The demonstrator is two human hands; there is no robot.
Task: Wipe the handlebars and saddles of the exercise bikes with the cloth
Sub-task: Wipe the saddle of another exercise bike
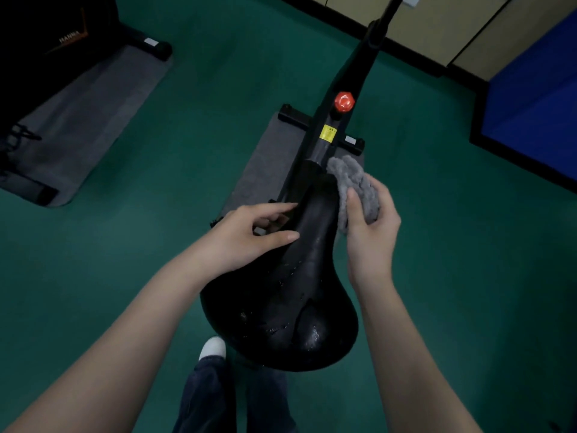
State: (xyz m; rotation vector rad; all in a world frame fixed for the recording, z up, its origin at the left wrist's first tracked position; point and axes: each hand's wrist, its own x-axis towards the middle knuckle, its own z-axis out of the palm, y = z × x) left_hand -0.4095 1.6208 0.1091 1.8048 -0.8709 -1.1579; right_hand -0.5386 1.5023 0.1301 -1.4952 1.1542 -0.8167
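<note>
Head view, dim light. Bike frame (349, 89) runs up-right and is cut off at the top edge, so the handlebars are out of frame. Saddle (299, 276) is black on black; its nose merges with the frame and the tip is partly hidden behind the cloth (352, 179), so the exact end is hard to make out. Underside and seat post are hidden by the saddle itself.

Saddle sits centre frame, right below the camera, between both forearms. Long axis runs near-vertical in the pic: wide rear toward the person, narrow nose pointing away toward the frame stem. Shiny wet specks on the top surface.

Left grip (246, 235) holds the saddle's left edge at the narrow part, thumb lying on top, middle fingers curled under. Right grip (371, 232) is closed round the grey fluffy cloth, thumb on it, pressing it vs the right side of the nose.

Writing: yellow label (327, 134) on the frame below the red knob (344, 101), text too small to read. White tag (350, 139) on the base bar is unreadable. Second machine (46, 42) top left, mostly cut off, has pale lettering, maybe "HANMA", not sure.

Grey mat (259, 170) under the bike, green floor (156, 260), white shoe (213, 348) by the saddle rear.
</note>
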